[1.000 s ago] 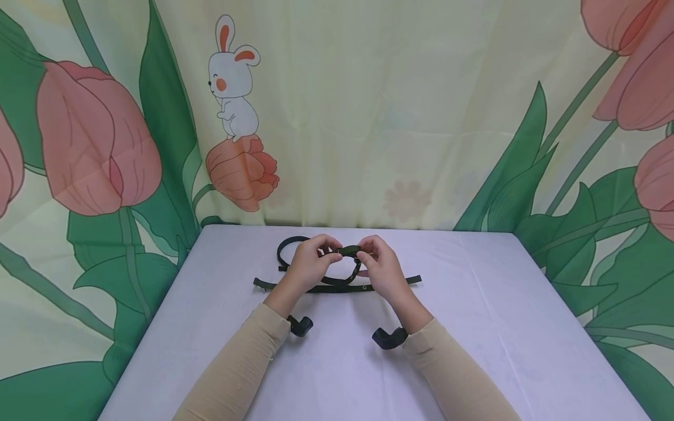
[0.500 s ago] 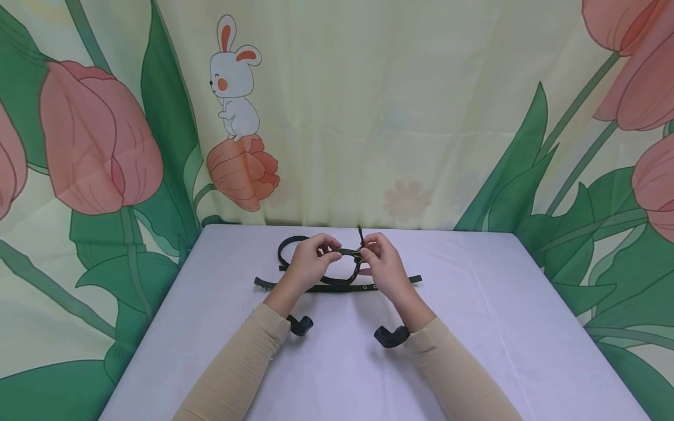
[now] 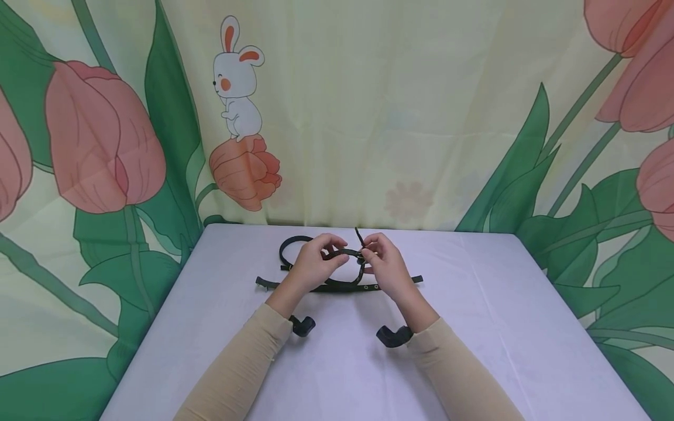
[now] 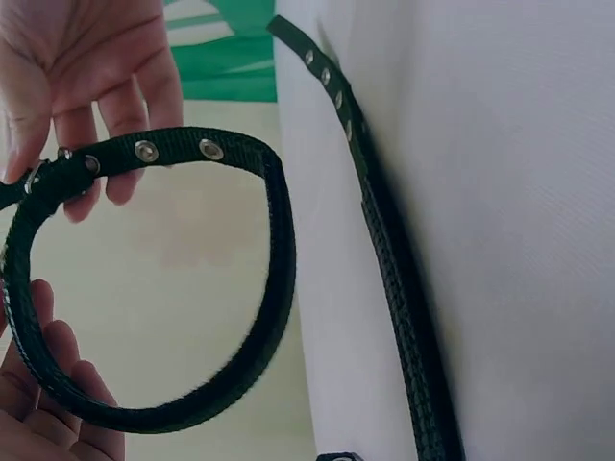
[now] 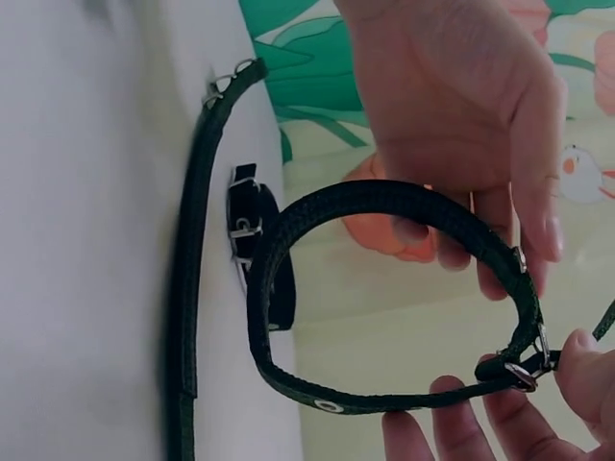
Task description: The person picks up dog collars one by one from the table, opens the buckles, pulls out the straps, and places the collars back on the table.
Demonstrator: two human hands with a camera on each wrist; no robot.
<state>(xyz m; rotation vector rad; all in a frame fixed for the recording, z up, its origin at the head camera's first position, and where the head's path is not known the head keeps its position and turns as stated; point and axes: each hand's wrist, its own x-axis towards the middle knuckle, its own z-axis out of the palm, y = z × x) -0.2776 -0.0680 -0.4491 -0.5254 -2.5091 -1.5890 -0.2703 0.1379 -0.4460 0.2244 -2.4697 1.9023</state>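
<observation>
Both hands hold a dark green collar (image 4: 280, 226) up over the table, bent into a ring. My right hand (image 3: 388, 266) pinches it at the metal buckle (image 5: 522, 376), and the strap's free tail points up beyond the fingers. On the other side my left hand (image 3: 315, 260) holds the band between thumb and fingers. Metal eyelets show along the band in the left wrist view. Below the hands a second collar (image 4: 392, 279) lies stretched out on the table. Behind the left hand lies a third, coiled dark collar (image 3: 282, 250), partly hidden.
A white cloth covers the table (image 3: 337, 374). A curtain (image 3: 347, 117) printed with tulips and a rabbit hangs at its far edge. Black wrist-camera mounts (image 3: 394, 337) sit below both wrists.
The strap's tail, folded between the hands a second ago, now stands up beside the right hand. The band under the left fingers has bowed upward. Collars on the table stay put.
</observation>
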